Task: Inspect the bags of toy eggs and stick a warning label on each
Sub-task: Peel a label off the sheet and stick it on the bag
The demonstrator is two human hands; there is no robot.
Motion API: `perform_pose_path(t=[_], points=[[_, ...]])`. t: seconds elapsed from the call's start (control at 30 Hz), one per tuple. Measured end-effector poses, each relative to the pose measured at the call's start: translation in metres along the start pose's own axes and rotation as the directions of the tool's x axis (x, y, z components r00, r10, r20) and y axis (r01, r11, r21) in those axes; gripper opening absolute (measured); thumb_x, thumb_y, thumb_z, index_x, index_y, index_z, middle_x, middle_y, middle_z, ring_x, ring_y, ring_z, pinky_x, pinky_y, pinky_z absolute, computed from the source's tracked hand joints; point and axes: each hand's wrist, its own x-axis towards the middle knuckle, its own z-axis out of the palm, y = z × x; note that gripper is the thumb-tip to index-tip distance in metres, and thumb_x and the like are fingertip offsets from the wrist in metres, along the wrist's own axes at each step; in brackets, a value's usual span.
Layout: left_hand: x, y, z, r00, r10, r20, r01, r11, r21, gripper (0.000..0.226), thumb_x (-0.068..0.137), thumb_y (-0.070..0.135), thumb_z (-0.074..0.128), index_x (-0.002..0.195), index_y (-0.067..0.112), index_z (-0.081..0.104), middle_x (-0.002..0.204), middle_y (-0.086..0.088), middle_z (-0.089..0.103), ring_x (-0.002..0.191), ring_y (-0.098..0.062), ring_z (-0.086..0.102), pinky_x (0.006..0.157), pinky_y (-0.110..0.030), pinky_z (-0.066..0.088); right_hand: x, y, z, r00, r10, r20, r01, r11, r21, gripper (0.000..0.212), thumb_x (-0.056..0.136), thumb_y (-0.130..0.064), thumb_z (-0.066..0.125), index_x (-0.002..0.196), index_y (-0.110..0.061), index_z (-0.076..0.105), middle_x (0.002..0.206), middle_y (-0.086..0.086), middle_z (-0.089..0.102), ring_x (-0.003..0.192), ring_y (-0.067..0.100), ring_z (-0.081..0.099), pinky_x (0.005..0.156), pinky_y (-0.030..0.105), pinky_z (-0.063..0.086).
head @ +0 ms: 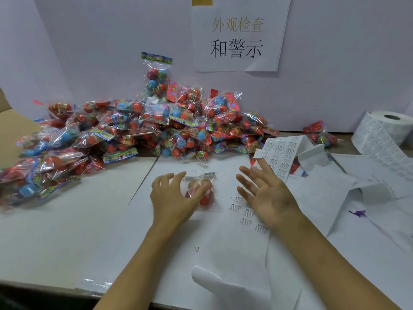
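I see a white paper sign (240,34) with Chinese characters fixed on the pale back wall (100,41), and a small brown piece of tape (201,0) above it at the top edge. On the left there is part of a brown cardboard box (13,128), and the white table (55,238) is covered in the middle with large white paper sheets (178,238). Near the front edge I see a white glove (225,287) lying flat, and at the right side a small purple mark (358,213) on the paper, but I cannot tell what it is.
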Motion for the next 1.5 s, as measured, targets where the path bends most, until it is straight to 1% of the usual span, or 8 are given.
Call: perform_pose_path(t=[0.1, 0.27, 0.37, 0.47, 0.67, 0.93, 1.13, 1.5], points=[[0.002, -0.003, 0.001, 0.99, -0.046, 0.136, 0.035, 0.996, 0.08, 0.066, 0.086, 0.07, 0.063, 0.138, 0.031, 0.06, 0.137, -0.001, 0.063, 0.131, -0.026, 0.05, 0.106, -0.04, 0.041, 0.001, 0.008, 0.0, 0.999, -0.053, 0.006, 0.054, 0.987, -0.153, 0.071, 0.092, -0.003, 0.064, 0.143, -0.044, 0.035, 0.126, 0.013, 0.067, 0.101, 0.028, 0.074, 0.077, 0.036, 0.061], [-0.005, 0.007, 0.002, 0.992, 0.067, 0.104, -0.004, 0.857, -0.515, 0.055, 0.082, 0.024, 0.086, 0.127, 0.036, 0.055, 0.113, 0.002, 0.067, 0.089, 0.002, 0.066, 0.072, -0.01, 0.051, -0.003, 0.026, 0.004, 0.988, -0.153, 0.031, 0.139, 0.77, -0.623, 0.106, 0.08, -0.016, 0.084, 0.155, -0.05, 0.017, 0.128, 0.007, 0.059, 0.105, 0.022, 0.069, 0.097, 0.046, 0.056], [-0.004, 0.009, 0.001, 0.994, 0.083, 0.072, -0.007, 0.707, -0.707, 0.071, 0.076, 0.016, 0.09, 0.13, 0.039, 0.049, 0.12, 0.003, 0.062, 0.102, -0.006, 0.067, 0.08, -0.017, 0.057, -0.005, 0.033, 0.006, 0.993, -0.106, 0.06, 0.119, 0.75, -0.651, 0.123, 0.072, -0.02, 0.09, 0.155, -0.052, 0.005, 0.132, 0.008, 0.054, 0.112, 0.018, 0.065, 0.096, 0.046, 0.057], [-0.003, 0.012, -0.003, 0.99, 0.039, 0.133, 0.091, 0.548, -0.831, 0.093, 0.065, 0.022, 0.098, 0.14, 0.035, 0.044, 0.128, 0.007, 0.056, 0.111, -0.011, 0.066, 0.079, -0.021, 0.059, -0.003, 0.036, 0.007, 0.989, -0.12, 0.082, 0.145, 0.76, -0.633, 0.128, 0.072, -0.01, 0.09, 0.156, -0.047, 0.001, 0.129, 0.004, 0.058, 0.093, 0.008, 0.073, 0.086, 0.038, 0.061], [-0.003, 0.01, -0.005, 0.877, 0.104, 0.469, 0.401, 0.382, -0.833, 0.078, 0.067, 0.022, 0.094, 0.135, 0.022, 0.057, 0.112, -0.025, 0.072, 0.091, -0.035, 0.076, 0.076, -0.037, 0.062, 0.003, 0.031, 0.003, 0.965, -0.244, 0.093, 0.254, 0.797, -0.548, 0.125, 0.077, 0.005, 0.082, 0.155, -0.047, 0.0, 0.129, 0.005, 0.06, 0.092, 0.028, 0.076, 0.085, 0.045, 0.062], [-0.005, 0.015, -0.006, 0.917, 0.134, 0.377, 0.298, 0.399, -0.867, 0.083, 0.065, 0.011, 0.092, 0.138, 0.021, 0.053, 0.096, -0.024, 0.076, 0.081, -0.037, 0.077, 0.073, -0.037, 0.062, 0.001, 0.032, 0.003, 0.958, -0.265, 0.112, 0.277, 0.752, -0.598, 0.128, 0.075, -0.001, 0.085, 0.155, -0.047, -0.004, 0.13, -0.002, 0.058, 0.091, 0.02, 0.072, 0.082, 0.041, 0.061], [0.0, 0.014, -0.021, 0.85, 0.191, 0.492, 0.415, 0.334, -0.846, 0.072, 0.071, 0.009, 0.082, 0.137, 0.01, 0.055, 0.104, -0.027, 0.075, 0.084, -0.031, 0.078, 0.071, -0.027, 0.062, 0.003, 0.02, 0.003, 0.962, -0.215, 0.168, 0.27, 0.842, -0.468, 0.127, 0.079, 0.01, 0.077, 0.156, -0.046, -0.006, 0.139, 0.005, 0.053, 0.089, 0.028, 0.077, 0.068, 0.027, 0.06], [0.005, 0.004, -0.032, 0.76, 0.344, 0.551, 0.5, 0.231, -0.834, 0.051, 0.088, -0.008, 0.063, 0.137, 0.006, 0.056, 0.121, -0.032, 0.068, 0.106, -0.04, 0.073, 0.081, -0.031, 0.063, 0.006, 0.009, -0.003, 0.947, -0.154, 0.282, 0.273, 0.847, -0.456, 0.114, 0.09, 0.016, 0.061, 0.155, -0.051, -0.004, 0.142, -0.006, 0.048, 0.096, 0.036, 0.075, 0.077, 0.031, 0.061]])
